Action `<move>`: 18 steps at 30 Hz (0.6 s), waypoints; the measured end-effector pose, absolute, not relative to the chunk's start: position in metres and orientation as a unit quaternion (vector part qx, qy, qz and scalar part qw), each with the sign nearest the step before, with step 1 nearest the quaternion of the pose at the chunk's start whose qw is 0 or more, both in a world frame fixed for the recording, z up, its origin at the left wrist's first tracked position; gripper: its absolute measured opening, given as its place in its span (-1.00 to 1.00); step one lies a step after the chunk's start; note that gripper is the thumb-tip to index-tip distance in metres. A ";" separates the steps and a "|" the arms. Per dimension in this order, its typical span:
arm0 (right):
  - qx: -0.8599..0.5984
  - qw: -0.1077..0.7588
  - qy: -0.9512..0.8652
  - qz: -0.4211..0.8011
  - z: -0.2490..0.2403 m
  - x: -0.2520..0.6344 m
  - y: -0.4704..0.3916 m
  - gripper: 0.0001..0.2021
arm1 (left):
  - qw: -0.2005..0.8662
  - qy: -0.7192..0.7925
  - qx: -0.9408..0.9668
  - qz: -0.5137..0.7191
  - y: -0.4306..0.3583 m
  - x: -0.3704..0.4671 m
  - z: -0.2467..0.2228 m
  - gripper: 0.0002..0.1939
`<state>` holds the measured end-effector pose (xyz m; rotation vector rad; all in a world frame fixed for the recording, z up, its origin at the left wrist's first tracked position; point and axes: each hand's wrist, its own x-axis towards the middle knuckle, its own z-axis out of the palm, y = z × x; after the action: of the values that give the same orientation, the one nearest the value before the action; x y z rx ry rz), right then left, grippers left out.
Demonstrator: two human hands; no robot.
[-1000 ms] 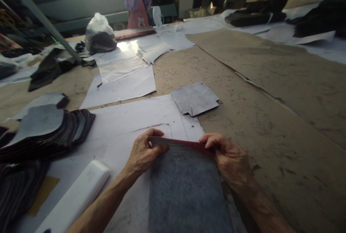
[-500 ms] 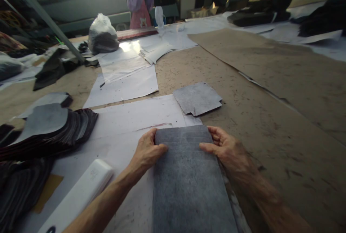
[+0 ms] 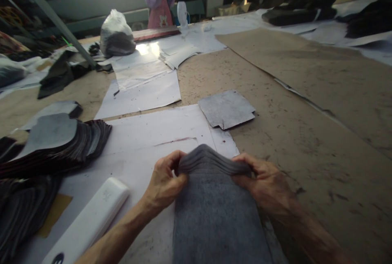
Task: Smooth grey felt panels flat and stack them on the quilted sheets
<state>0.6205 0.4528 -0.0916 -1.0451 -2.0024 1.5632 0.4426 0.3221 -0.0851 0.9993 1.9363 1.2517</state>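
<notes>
L hand (image 3: 167,178) thumb on top, fingers curled beneath: pinching L corner of grey sheets (image 3: 217,219). R hand (image 3: 266,186) same grip on R corner, so both hold the stack's far end btwn them. That end is bowed up in the middle, layers showing as stepped edges; the rest runs flat to 6 o'clock, out of frame.

Clock from the held end: just past 12, near but apart, a notched grey pc (image 3: 226,111), partly on white paper (image 3: 147,133), partly on tan tabletop (image 3: 269,145). At 8, beside L forearm, a long white case (image 3: 88,223). At 9–10, a fanned dark stack (image 3: 94,137) w/ pale grey pc on top. Btwn 10 & 11, clear plastic bag (image 3: 118,35) w/ dark contents. At 1, far off, dark bundle (image 3: 297,16); at 2, large brown sheet (image 3: 306,68). At 11, bkgd: co-worker (image 3: 159,7), pink apron, purple sleeves.
</notes>
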 end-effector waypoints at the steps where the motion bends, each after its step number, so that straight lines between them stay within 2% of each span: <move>1: -0.357 0.216 -0.724 0.550 -0.094 0.623 0.452 -0.94 | 0.312 0.721 0.389 0.481 0.320 0.444 -0.085 -0.81; 3: -0.354 0.218 -0.722 0.553 -0.096 0.625 0.452 -0.90 | 0.335 0.709 0.385 0.486 0.317 0.445 -0.085 -0.77; 7: -0.398 0.147 -0.725 0.542 -0.093 0.618 0.457 -0.67 | 0.344 0.761 0.352 0.422 0.322 0.445 -0.086 -0.81; 9: -0.402 0.146 -0.739 0.521 -0.091 0.615 0.456 -0.69 | 0.348 0.767 0.348 0.411 0.324 0.445 -0.086 -0.83; 13: -0.329 0.215 -0.756 0.523 -0.097 0.621 0.447 -0.96 | 0.356 0.713 0.355 0.487 0.316 0.446 -0.088 -0.91; 16: -0.335 0.209 -0.752 0.528 -0.100 0.623 0.446 -0.91 | 0.363 0.706 0.352 0.496 0.315 0.447 -0.090 -0.84; 18: -0.385 0.162 -0.749 0.514 -0.098 0.620 0.449 -0.73 | 0.354 0.738 0.356 0.450 0.319 0.447 -0.089 -0.77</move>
<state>0.6200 0.4488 -0.0979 -1.0991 -2.1381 1.4652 0.4466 0.3188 -0.0890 0.9204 1.9091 1.1632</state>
